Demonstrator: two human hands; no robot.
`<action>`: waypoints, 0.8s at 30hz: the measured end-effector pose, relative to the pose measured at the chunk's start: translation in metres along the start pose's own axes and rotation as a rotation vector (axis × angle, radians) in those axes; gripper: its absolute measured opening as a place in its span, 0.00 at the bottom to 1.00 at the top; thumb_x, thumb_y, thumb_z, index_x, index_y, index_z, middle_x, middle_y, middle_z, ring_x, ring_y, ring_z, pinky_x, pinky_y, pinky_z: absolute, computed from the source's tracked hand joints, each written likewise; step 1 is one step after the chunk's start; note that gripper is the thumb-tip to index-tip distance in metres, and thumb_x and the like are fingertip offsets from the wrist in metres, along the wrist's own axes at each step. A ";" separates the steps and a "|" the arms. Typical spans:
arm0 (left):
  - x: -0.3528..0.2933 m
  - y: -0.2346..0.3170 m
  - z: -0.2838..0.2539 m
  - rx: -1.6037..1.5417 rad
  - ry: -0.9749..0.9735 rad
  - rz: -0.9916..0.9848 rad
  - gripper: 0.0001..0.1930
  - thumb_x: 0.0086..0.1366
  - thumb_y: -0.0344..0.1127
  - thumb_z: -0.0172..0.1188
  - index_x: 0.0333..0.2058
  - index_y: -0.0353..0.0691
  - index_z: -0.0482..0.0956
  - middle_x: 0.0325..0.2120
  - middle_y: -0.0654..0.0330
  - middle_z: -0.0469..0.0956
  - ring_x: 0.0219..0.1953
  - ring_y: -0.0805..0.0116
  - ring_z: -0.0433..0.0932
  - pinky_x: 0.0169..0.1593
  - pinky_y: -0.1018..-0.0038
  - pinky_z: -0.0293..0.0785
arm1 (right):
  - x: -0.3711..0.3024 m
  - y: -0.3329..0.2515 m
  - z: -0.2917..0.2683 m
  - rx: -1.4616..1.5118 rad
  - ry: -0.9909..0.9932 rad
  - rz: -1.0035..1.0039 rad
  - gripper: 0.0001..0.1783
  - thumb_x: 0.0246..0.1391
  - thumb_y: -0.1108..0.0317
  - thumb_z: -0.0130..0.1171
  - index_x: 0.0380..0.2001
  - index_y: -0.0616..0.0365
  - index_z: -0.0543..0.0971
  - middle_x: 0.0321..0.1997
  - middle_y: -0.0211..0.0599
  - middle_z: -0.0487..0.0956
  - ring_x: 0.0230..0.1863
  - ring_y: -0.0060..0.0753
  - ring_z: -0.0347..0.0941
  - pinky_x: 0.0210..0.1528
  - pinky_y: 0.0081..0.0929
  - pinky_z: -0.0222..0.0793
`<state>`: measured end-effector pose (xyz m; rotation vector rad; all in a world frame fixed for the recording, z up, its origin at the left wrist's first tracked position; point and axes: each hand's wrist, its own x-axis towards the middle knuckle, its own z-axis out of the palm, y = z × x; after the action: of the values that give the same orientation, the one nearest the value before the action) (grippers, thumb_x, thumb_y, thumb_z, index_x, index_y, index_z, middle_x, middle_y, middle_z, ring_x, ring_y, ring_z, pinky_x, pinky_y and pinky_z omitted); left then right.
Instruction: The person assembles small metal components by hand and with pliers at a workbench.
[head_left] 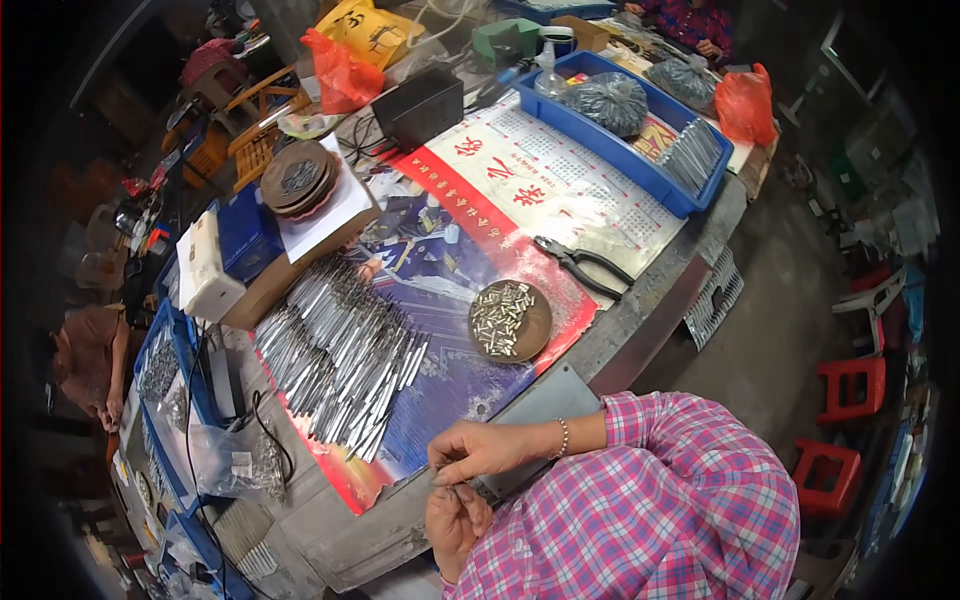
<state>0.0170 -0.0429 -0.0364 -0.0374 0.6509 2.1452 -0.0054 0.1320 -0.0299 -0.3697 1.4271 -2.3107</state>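
Note:
At the table's near edge my two hands meet with bent, pinched fingers. My right hand [485, 450], with a beaded bracelet [563, 438] at its wrist, is above; its fingertips press against those of my left hand [457, 520] below. Something small and dark seems to be between the fingertips, too small to name. Ahead of my hands a pile of thin silvery metal rods [340, 350] lies on a printed calendar sheet [440, 370]. A round brown bowl [540, 335] with small metal sleeves [502, 315] sits to the right of it. Beyond the bowl rest dark-handled pliers [583, 268].
A blue tray [640, 178] with bagged parts and rods stands at the far right. A black box [418, 105] is behind the calendar. At left are a stack of round dishes [300, 180], a white box [208, 268] and a plastic bag [235, 460]. Red stools [850, 390] stand right.

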 end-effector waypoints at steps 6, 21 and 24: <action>-0.002 -0.011 0.006 1.077 0.467 0.319 0.09 0.64 0.32 0.45 0.34 0.35 0.72 0.18 0.56 0.73 0.15 0.67 0.71 0.20 0.77 0.65 | 0.001 0.003 0.018 -0.588 0.260 -0.023 0.09 0.49 0.68 0.55 0.24 0.63 0.70 0.19 0.34 0.70 0.21 0.21 0.66 0.25 0.22 0.62; -0.008 -0.002 -0.006 -0.095 0.046 -0.060 0.14 0.64 0.44 0.47 0.34 0.38 0.70 0.16 0.59 0.71 0.11 0.74 0.66 0.16 0.81 0.61 | 0.004 -0.004 0.014 0.143 0.105 0.272 0.04 0.53 0.73 0.52 0.29 0.61 0.70 0.23 0.31 0.73 0.24 0.23 0.73 0.26 0.17 0.67; -0.008 -0.002 -0.008 -0.109 0.020 -0.069 0.14 0.64 0.44 0.48 0.33 0.38 0.70 0.15 0.59 0.71 0.11 0.74 0.66 0.15 0.80 0.60 | 0.005 -0.004 0.015 0.174 0.094 0.260 0.04 0.53 0.73 0.53 0.29 0.61 0.70 0.23 0.32 0.74 0.24 0.24 0.74 0.27 0.18 0.69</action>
<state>0.0213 -0.0516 -0.0423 -0.1387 0.5364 2.1143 -0.0043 0.1199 -0.0196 -0.0225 1.2218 -2.2399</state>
